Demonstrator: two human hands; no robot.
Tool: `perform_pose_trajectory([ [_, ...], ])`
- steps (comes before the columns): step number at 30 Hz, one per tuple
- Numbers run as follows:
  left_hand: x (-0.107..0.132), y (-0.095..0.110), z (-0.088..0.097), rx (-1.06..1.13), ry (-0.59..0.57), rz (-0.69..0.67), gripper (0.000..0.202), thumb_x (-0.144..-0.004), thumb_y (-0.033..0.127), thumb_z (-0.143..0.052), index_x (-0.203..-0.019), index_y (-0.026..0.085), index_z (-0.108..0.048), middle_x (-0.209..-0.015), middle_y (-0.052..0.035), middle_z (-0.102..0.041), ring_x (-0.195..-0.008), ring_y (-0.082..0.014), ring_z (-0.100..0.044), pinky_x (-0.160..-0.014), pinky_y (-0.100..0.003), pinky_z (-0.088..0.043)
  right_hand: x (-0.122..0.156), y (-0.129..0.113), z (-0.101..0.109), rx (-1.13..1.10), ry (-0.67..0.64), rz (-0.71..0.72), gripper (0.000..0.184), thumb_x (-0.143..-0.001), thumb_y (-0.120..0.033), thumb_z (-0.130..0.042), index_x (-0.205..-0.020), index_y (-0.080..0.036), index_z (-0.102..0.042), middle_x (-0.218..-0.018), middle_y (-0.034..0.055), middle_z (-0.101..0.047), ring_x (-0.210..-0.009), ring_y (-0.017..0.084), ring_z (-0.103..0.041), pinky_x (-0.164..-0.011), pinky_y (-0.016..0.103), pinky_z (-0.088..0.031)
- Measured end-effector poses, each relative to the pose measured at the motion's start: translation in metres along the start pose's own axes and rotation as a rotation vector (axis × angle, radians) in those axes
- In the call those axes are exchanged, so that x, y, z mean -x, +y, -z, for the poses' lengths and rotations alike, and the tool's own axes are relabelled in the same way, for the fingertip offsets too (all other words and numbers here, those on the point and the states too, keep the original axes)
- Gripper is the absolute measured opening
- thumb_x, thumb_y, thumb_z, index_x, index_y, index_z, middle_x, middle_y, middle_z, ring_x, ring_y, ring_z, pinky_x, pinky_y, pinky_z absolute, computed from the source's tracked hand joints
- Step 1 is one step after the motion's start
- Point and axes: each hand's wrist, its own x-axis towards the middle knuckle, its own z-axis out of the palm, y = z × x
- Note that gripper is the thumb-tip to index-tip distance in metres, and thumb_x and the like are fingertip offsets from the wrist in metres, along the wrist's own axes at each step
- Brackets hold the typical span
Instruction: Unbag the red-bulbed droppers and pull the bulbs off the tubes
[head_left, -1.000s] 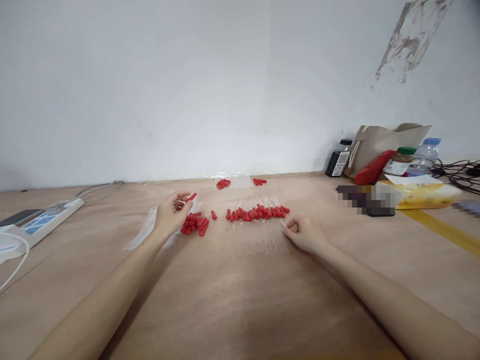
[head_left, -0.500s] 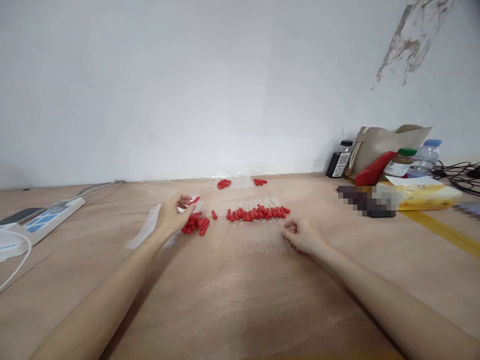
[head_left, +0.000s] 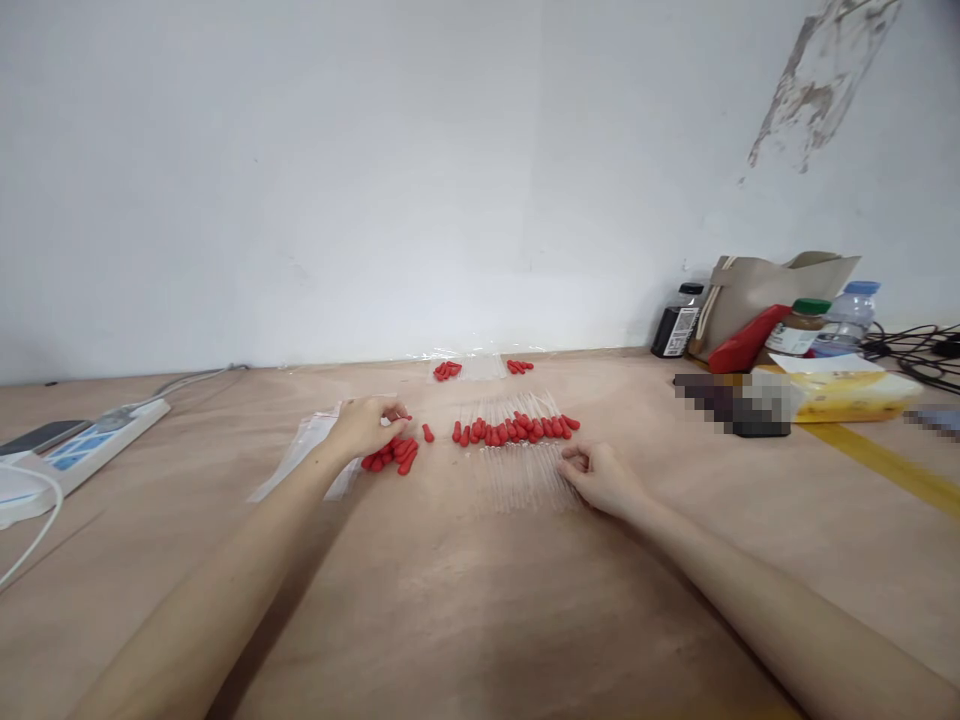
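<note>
My left hand [head_left: 370,425] is closed in a pinch, its fingertips on a small red rubber bulb [head_left: 407,418]; only a bit of that bulb shows. Just below the fingers lies a loose pile of similar red bulbs [head_left: 390,455], with a single bulb [head_left: 428,433] to its right. At the right end of a row of thin clear tubes [head_left: 517,480], my right hand [head_left: 600,477] pinches at a tube; whether it is lifted I cannot tell. Behind this row, clear tubes with red bulbs [head_left: 517,430] on their near ends lie side by side.
Clear plastic bags [head_left: 300,455] lie beneath and left of my left hand. Near the wall, a clear bag [head_left: 481,367] has red bulbs at both sides. A power strip [head_left: 97,450] stands at left; a dark bottle [head_left: 678,322], a beige bag [head_left: 780,285] and a yellow packet [head_left: 855,393] at right.
My left hand has moved slightly right and turned, so the red bulb in its fingers is now mostly hidden. The right hand has shifted a little left along the tubes.
</note>
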Motion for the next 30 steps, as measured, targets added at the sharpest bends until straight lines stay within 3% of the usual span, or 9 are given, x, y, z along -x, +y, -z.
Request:
perform_pose_trajectory([
  [6, -0.01, 0.004, -0.006, -0.087, -0.064, -0.013, 0.025, -0.07, 0.041, -0.048, -0.061, 0.025, -0.064, -0.072, -0.002, -0.068, -0.078, -0.0234, -0.06, -0.089, -0.041, -0.029, -0.001, 0.0, -0.004, 0.027, 0.01, 0.02, 0.022, -0.072, -0.031, -0.047, -0.08, -0.015, -0.061, -0.045, -0.005, -0.043, -0.045, 0.01, -0.044, -0.047, 0.022, -0.03],
  [13, -0.017, 0.025, -0.012, -0.107, -0.015, -0.017, 0.029, -0.073, 0.043, -0.044, -0.074, 0.025, -0.067, -0.094, -0.0054, -0.064, -0.092, -0.0259, -0.056, -0.086, -0.039, -0.032, 0.0, -0.002, -0.002, 0.04, 0.013, 0.043, 0.024, -0.072, -0.032, -0.048, -0.083, -0.015, -0.062, -0.047, -0.0037, -0.048, -0.046, 0.011, -0.046, -0.047, 0.022, -0.03],
  [20, -0.031, 0.064, -0.036, -0.15, -0.019, -0.005, 0.031, -0.069, 0.043, -0.047, -0.061, 0.02, -0.066, -0.091, -0.0118, -0.061, -0.094, -0.0308, -0.052, -0.084, -0.047, -0.03, 0.0, -0.001, -0.002, 0.047, 0.008, 0.031, 0.024, -0.072, -0.031, -0.048, -0.083, -0.015, -0.062, -0.047, -0.0039, -0.046, -0.046, 0.011, -0.046, -0.047, 0.022, -0.03],
  [25, -0.044, 0.072, -0.048, -0.172, -0.07, 0.056, 0.031, -0.066, 0.042, -0.05, -0.055, 0.017, -0.065, -0.088, -0.0167, -0.061, -0.096, -0.0358, -0.049, -0.082, -0.05, -0.03, -0.002, 0.0, -0.003, 0.03, -0.006, 0.027, 0.028, -0.073, -0.03, -0.048, -0.091, -0.013, -0.061, -0.045, -0.0048, -0.044, -0.047, 0.012, -0.047, -0.048, 0.021, -0.03],
  [30, -0.046, 0.073, -0.049, -0.189, -0.067, 0.096, 0.031, -0.067, 0.04, -0.05, -0.056, 0.015, -0.064, -0.087, -0.0177, -0.061, -0.095, -0.0355, -0.05, -0.08, -0.048, -0.033, -0.002, 0.001, -0.002, 0.046, -0.011, 0.067, 0.024, -0.074, -0.03, -0.046, -0.084, -0.014, -0.062, -0.047, -0.0042, -0.044, -0.049, 0.012, -0.047, -0.049, 0.021, -0.031],
])
